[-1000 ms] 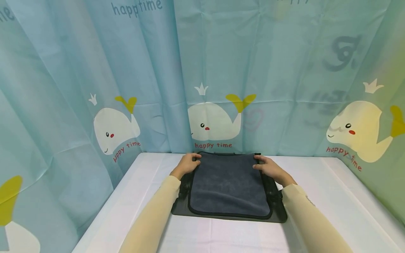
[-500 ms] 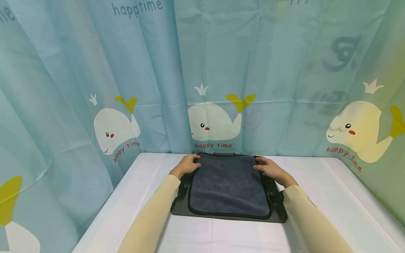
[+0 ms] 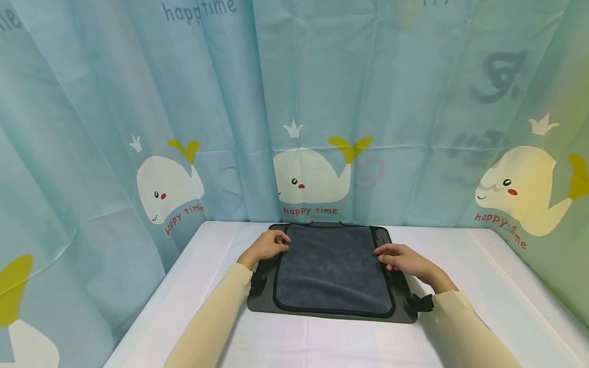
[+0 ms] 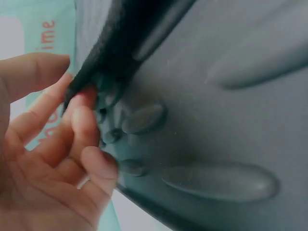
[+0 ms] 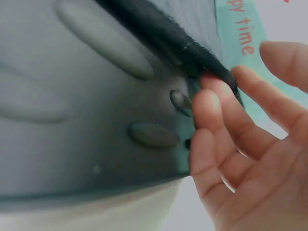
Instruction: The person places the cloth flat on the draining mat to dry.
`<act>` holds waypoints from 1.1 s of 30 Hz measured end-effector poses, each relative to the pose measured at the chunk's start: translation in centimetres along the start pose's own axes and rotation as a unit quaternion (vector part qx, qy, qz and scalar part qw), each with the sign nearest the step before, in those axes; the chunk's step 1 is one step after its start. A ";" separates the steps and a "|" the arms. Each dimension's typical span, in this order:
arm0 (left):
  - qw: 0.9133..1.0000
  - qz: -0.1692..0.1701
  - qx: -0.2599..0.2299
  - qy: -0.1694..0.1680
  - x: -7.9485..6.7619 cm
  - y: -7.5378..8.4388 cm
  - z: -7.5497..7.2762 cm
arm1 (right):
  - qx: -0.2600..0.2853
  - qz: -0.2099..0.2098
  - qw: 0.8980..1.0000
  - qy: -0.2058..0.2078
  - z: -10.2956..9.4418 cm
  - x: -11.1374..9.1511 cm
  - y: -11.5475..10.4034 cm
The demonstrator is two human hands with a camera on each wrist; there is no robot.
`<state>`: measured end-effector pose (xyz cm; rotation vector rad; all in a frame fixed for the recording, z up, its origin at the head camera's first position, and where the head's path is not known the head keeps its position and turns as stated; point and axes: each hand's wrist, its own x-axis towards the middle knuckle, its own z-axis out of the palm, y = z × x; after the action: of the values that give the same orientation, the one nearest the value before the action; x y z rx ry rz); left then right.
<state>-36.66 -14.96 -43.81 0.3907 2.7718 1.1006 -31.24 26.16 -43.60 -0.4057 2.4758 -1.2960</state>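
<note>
A dark grey plush cloth [image 3: 333, 271] with black edging lies over a larger black plastic board [image 3: 405, 309] on the table. My left hand [image 3: 266, 246] is at the cloth's left edge, over the board's side. In the left wrist view, the fingertips [image 4: 98, 161] are right at the black edging, with the thumb apart from it. My right hand [image 3: 405, 259] is at the cloth's right edge, its fingers loosely bent. The right wrist view has the fingertips [image 5: 207, 101] close to the edging and the thumb raised away. Raised oval bumps [image 5: 154, 134] show on the board.
The table [image 3: 294, 342] has a white cover. A blue-green curtain [image 3: 405, 102] with whale prints hangs behind and on both sides, meeting the table's far edge. A black strap [image 3: 420, 302] sits at the right wrist, over the board's near right corner.
Both hands have slid from the cloth's far corners toward me along its side edges, the right one also outward. The board's far corners are now uncovered. The cloth has hardly moved.
</note>
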 end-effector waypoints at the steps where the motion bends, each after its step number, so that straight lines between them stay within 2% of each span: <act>1: 1.000 0.002 -0.004 -0.004 -0.3 0.0 0.0 | 0.001 -0.004 1.000 -0.007 0.0 -0.3 0.0; 7: 0.999 0.015 -0.016 -0.037 -1.8 -0.3 0.1 | 0.006 -0.040 0.997 -0.069 0.3 -2.3 -0.2; 13: 0.998 0.025 -0.025 -0.053 -3.6 -0.9 0.4 | 0.010 -0.048 0.991 -0.121 1.1 -3.5 -0.2; 16: 0.997 0.031 -0.032 -0.061 -4.6 -1.1 0.4 | 0.015 -0.048 0.990 -0.130 1.4 -3.9 -0.1; 22: 0.994 0.030 -0.033 -0.101 -6.0 -0.6 0.2 | 0.023 -0.041 0.989 -0.143 1.6 -4.3 -0.1; 27: 0.993 0.015 -0.017 -0.114 -6.4 0.0 0.1 | 0.021 -0.035 0.987 -0.158 1.6 -4.5 -0.2; 33: 0.992 0.002 -0.021 -0.127 -6.4 0.4 0.2 | 0.019 -0.027 0.987 -0.158 1.6 -4.7 -0.4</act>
<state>-30.42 -16.38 -43.53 0.4953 2.5238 1.0283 -26.29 26.63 -43.42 -0.6203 2.1872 -1.1917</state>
